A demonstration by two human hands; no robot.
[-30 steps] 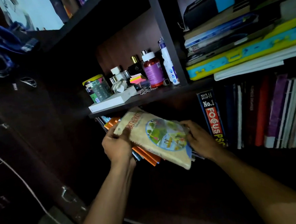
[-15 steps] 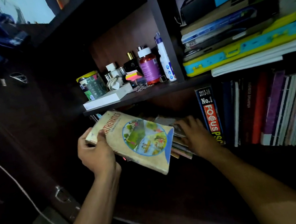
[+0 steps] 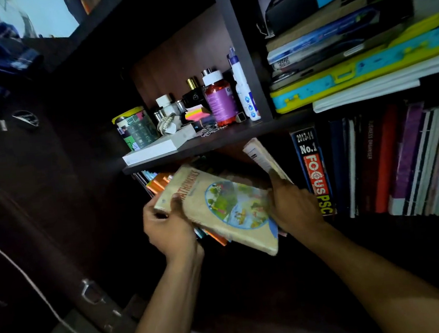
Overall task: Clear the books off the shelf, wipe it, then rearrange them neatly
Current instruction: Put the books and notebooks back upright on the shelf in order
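Note:
My left hand [image 3: 169,226] grips the spine end of a worn cream Mathematics book [image 3: 225,209] with a round picture on its cover, held tilted in front of the lower shelf. Under it show orange and blue books [image 3: 158,185] leaning in the dark compartment. My right hand [image 3: 293,204] holds a thin pale book [image 3: 262,156] that stands upright beside the Mathematics book, my fingers curled round its lower part. To the right a row of upright books [image 3: 402,163] starts with a black Focus PSC spine [image 3: 312,170].
The shelf board [image 3: 236,134] above carries a white box [image 3: 157,148], a patterned tin [image 3: 134,126], bottles [image 3: 219,98] and sticky notes. A yellow-blue case [image 3: 365,69] lies under stacked books at upper right. A dark cabinet with metal handles [image 3: 90,291] stands left.
My left hand brought the Mathematics book back right toward the shelf. My right hand left the flat pile and now lifts a thin pale book upright.

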